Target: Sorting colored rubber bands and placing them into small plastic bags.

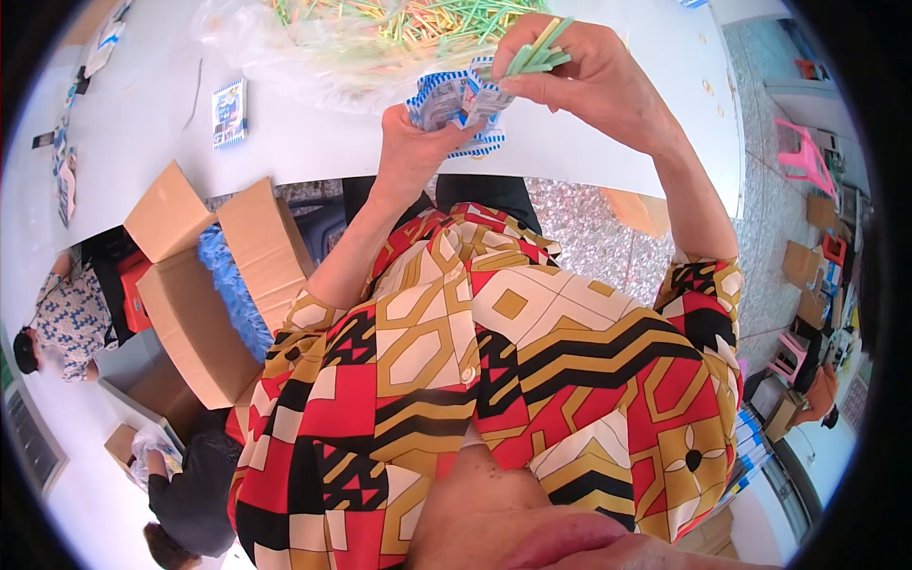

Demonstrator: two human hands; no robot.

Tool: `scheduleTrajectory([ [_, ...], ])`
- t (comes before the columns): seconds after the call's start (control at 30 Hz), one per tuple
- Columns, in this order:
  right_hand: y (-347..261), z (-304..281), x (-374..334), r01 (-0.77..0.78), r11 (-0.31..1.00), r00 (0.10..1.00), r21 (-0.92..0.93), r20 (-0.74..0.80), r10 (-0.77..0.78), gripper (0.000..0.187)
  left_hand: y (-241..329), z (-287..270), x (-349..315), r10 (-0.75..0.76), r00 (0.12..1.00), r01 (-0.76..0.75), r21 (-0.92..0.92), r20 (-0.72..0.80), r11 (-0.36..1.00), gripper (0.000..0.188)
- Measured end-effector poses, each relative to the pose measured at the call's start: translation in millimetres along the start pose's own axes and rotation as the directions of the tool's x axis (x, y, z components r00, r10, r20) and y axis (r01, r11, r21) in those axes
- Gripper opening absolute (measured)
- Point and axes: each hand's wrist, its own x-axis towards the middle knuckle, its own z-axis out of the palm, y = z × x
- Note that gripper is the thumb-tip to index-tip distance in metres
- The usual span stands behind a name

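My left hand [407,157] grips several small blue-and-white plastic packets [439,103] over the table's near edge, fanned out between thumb and fingers. My right hand [608,81], just right of them, pinches a small bundle of thin green and yellow straw-like sticks [540,57]. The right fingertips are close against the packets' upper right edge; whether they also hold a packet, I cannot tell. Beyond both hands, a loose heap of similar green, yellow and orange sticks [418,21] lies on a crumpled clear plastic bag [313,59].
A blue-and-white packet [229,114] lies on the white table [608,157], left of my hands. Rubber bands [708,87] lie near its right edge. Below left stands an open cardboard box [199,332] containing blue items. Other people [71,304] are at left; a pink chair [806,157] is right.
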Motion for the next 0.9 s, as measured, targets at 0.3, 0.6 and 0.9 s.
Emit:
scheduleTrajectory([
  [0.3, 3, -2, 14, 0.68, 0.733, 0.731, -0.036, 0.12, -0.672, 0.017, 1, -2, 0, 0.044, 0.998, -0.05, 0.147, 0.039, 0.988, 0.017],
  [0.6, -9, -9, 4, -0.151, 0.98, 0.98, 0.13, -0.111, 0.166, 0.027, 0, -3, 2, 0.018, 0.999, -0.017, -0.024, 0.038, 1.0, 0.017],
  [0.9, 68, -4, -28, -0.107, 0.983, 0.991, 0.15, -0.067, 0.118, 0.016, 8, -2, 9, -0.04, 0.99, 0.03, 0.073, 0.136, 0.997, 0.025],
])
